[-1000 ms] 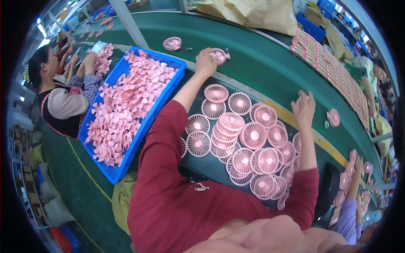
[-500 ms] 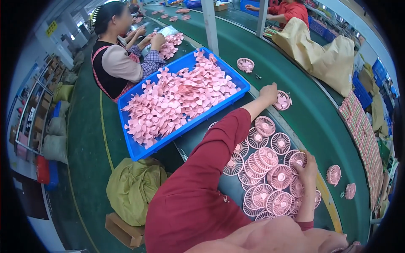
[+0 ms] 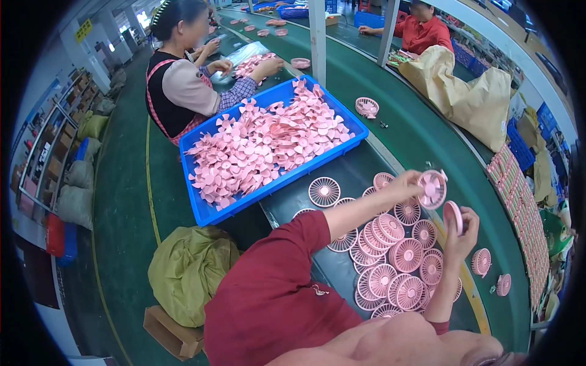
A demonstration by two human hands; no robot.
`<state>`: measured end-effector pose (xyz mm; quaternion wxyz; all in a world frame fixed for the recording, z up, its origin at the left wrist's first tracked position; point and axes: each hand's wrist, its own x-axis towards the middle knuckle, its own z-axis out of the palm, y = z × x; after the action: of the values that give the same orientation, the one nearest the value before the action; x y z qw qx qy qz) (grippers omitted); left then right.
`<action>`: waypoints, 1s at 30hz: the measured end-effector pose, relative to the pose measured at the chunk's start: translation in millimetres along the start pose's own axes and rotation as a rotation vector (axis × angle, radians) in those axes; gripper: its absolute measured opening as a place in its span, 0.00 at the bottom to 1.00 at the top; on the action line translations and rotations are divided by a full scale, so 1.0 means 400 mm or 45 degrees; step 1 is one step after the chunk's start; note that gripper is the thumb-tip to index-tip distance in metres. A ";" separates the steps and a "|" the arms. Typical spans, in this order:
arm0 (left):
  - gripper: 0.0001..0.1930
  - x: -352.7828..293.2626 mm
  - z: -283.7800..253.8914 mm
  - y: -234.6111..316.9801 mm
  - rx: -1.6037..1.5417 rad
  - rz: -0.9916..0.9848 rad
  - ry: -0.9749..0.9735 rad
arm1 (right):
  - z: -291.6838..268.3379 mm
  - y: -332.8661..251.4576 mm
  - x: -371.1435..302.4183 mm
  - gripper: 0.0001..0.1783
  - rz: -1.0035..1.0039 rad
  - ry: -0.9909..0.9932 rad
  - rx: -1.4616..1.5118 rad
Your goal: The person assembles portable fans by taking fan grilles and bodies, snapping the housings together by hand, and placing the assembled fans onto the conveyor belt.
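Note:
In my left hand (image 3: 408, 185) is a round pink fan housing (image 3: 432, 190) with a bladed wheel inside, its open side facing me. My right hand (image 3: 462, 236) grips a pink fan grille (image 3: 453, 218) by its edge, turned nearly side-on. The two parts are close together but apart, above the belt's near edge. Below my hands lies a heap of pink fan grilles (image 3: 407, 255), overlapping and stacked on the dark table. One loose grille (image 3: 324, 191) lies apart, near the blue tray.
A blue tray (image 3: 274, 178) full of pink fan blades stands on the left. The green conveyor belt (image 3: 390, 137) carries a housing (image 3: 367, 107) ahead and two pink fan pieces (image 3: 481, 262) at right. A co-worker (image 3: 183, 85) works beyond the tray; a brown paper sack (image 3: 458, 85) lies across the belt.
My left hand has lifted the housing off the belt and drawn it nearer. My right hand has raised a grille from the heap toward it. A pink piece now shows beside the co-worker's hand.

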<state>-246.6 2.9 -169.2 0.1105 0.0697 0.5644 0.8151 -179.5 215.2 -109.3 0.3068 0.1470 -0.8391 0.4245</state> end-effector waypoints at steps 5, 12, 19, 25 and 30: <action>0.24 -0.102 0.104 -0.043 -0.281 0.088 -0.207 | 0.038 -0.099 -0.033 0.22 -0.179 -0.162 -0.067; 0.19 -0.155 0.118 -0.057 -0.663 -0.047 -0.397 | 0.021 -0.112 -0.053 0.24 -0.245 -0.263 0.041; 0.18 -0.169 0.175 -0.040 -0.929 -0.030 -0.057 | 0.026 -0.136 -0.064 0.36 -0.295 -0.389 -0.091; 0.25 -0.162 0.175 -0.037 -1.031 -0.228 -0.203 | 0.022 -0.116 -0.070 0.40 -0.562 -0.467 -0.280; 0.15 -0.197 0.167 -0.033 -0.870 0.085 0.046 | 0.092 -0.075 -0.099 0.45 -0.395 -0.375 0.035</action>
<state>-153.3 47.3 -157.2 0.0905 0.0327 0.2582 0.9613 -148.4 167.1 -132.6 0.2404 0.3391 -0.8363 0.3576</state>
